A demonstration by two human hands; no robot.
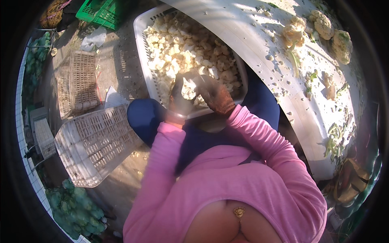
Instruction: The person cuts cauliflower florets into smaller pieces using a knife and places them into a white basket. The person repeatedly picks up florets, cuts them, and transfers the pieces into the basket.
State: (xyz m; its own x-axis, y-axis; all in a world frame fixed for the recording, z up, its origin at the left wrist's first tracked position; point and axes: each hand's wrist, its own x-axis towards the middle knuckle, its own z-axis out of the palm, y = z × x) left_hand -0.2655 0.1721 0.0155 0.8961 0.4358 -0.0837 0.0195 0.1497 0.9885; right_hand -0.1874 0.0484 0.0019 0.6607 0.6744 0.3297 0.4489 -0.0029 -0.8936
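Observation:
A white plastic crate (140, 39) filled with cut cauliflower florets (173, 45) stands before me. Over its near side, my left hand (180, 97), in a dark glove, holds a piece of cauliflower (188, 88) with a whitish cut face. Close against the piece is my right hand (216, 95), in a brown knit glove with its fingers curled. A thin blade-like shape seems to lie between the hands, but glare and blur hide what the right fingers grip.
On the right, a white table (291, 100) bears cauliflower heads (321, 25), leaves and crumbs. Empty plastic crates (103, 145) lie at left, with a green crate (98, 13) farther off. Green mesh sacks (76, 209) sit at lower left.

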